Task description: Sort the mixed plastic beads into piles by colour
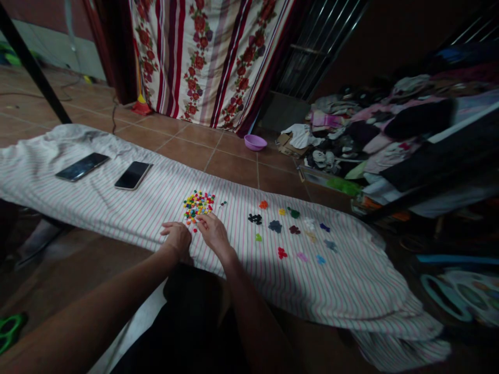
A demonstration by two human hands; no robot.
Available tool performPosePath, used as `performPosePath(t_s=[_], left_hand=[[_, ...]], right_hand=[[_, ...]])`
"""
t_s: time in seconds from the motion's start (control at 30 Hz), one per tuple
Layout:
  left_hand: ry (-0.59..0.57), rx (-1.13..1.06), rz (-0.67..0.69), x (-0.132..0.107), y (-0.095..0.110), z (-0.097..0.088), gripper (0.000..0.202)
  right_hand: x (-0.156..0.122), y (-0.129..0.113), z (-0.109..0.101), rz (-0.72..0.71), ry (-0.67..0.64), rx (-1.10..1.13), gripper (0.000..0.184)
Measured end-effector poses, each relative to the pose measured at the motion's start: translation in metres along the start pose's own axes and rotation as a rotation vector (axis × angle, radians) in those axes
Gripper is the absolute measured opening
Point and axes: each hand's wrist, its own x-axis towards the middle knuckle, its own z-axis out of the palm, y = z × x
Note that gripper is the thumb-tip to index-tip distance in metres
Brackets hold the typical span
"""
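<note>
A mixed pile of small multicoloured beads (198, 201) lies on the striped cloth (167, 179) in front of me. My right hand (213, 234) is at the pile's near right edge, fingertips pinched together among the beads; whatever is between them is too small to make out. Close to its left, my left hand (178, 236) rests on the cloth with fingers stretched out and nothing in them. To the right lie small single-colour groups, among them orange (263, 204), black (255, 218), dark grey (275, 226), red (281, 253) and light blue (320, 259) pieces.
Two phones, one dark (82, 167) and one light-edged (133, 175), lie on the cloth at the left. Beyond the cloth, a purple basin (255, 142) stands on the tiled floor before a floral curtain (206, 62). Clothes (362, 119) are heaped at the right.
</note>
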Motion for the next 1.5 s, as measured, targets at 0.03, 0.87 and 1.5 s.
performPosePath(t_s=[0.03, 0.87, 1.5], left_hand=[[0.01, -0.009, -0.01, 0.001, 0.0, 0.001, 0.051], [0.051, 0.157, 0.011, -0.007, -0.003, -0.013, 0.043], [0.08, 0.124, 0.016, -0.005, -0.005, -0.007, 0.042]], right_hand=[[0.0, -0.002, 0.0, 0.003, -0.014, -0.02, 0.022], [-0.016, 0.002, -0.014, -0.033, 0.098, -0.066, 0.015], [-0.017, 0.059, -0.059, 0.194, 0.603, 0.137, 0.021]])
